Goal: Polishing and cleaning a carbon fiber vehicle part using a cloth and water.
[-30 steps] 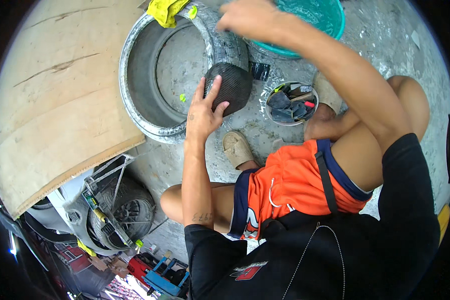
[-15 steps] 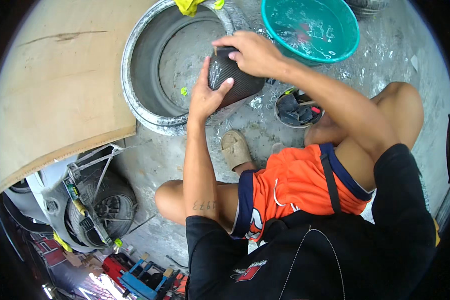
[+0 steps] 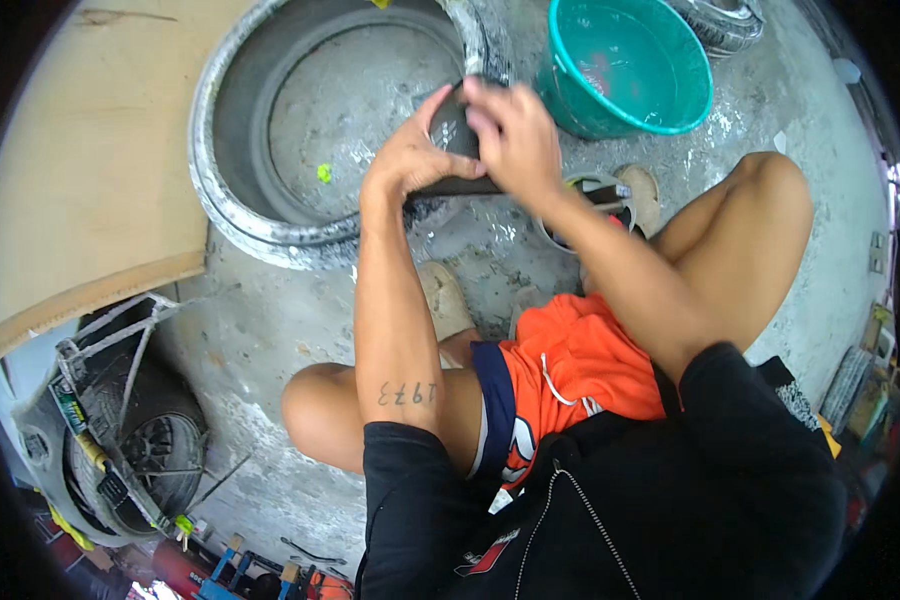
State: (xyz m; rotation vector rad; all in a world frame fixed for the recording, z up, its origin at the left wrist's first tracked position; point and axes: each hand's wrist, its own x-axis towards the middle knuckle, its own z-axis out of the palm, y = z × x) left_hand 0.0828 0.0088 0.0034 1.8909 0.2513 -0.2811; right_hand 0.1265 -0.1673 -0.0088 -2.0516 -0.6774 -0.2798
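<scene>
As our right hand (image 3: 518,132) (blurred, grip unclear) has moved lower over the dark piece (image 3: 452,138) by the ring (image 3: 202,130), our clasping left hand (image 3: 408,158) seems to steady it

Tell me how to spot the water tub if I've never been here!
Find the big grey ring, then look to its right, just past the right hand. There stands a round, wide-mouthed teal tub. Its bright colour and the water inside set it apart from the smaller pail of dark pieces nearby.
</scene>
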